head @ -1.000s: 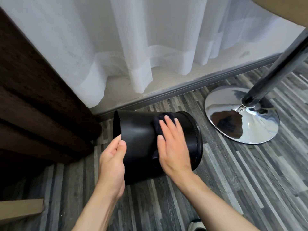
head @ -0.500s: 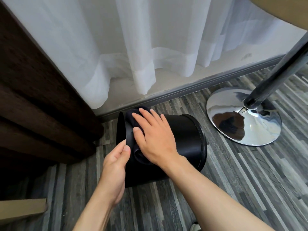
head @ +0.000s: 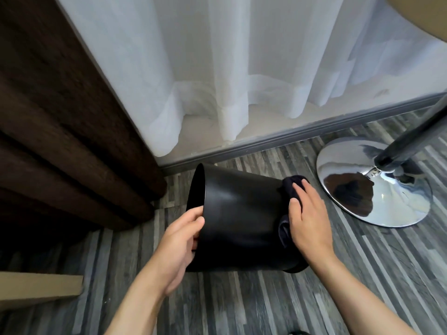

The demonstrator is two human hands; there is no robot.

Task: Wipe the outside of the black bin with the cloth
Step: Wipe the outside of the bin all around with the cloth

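- Both hands work the black bin (head: 242,213), which lies on its side on the striped floor (head: 242,305), mouth to the left and base to the right.
- Left hand (head: 179,240) grips the rim at the mouth, thumb on the outer wall and fingers curled inside, likely to stop the bin rolling under pressure.
- Right hand (head: 308,221) lies flat, fingers spread, pressing the dark cloth (head: 291,189) against the wall at the base end; it presses the cloth rather than closing around it.
- Laying the bin down probably brings the curved side up within easy reach.
- 1 chrome stand base (head: 377,184) sits just beside the right hand, so a wide stroke could knock it.
- White curtain (head: 242,68) hangs behind, apart from the bin.
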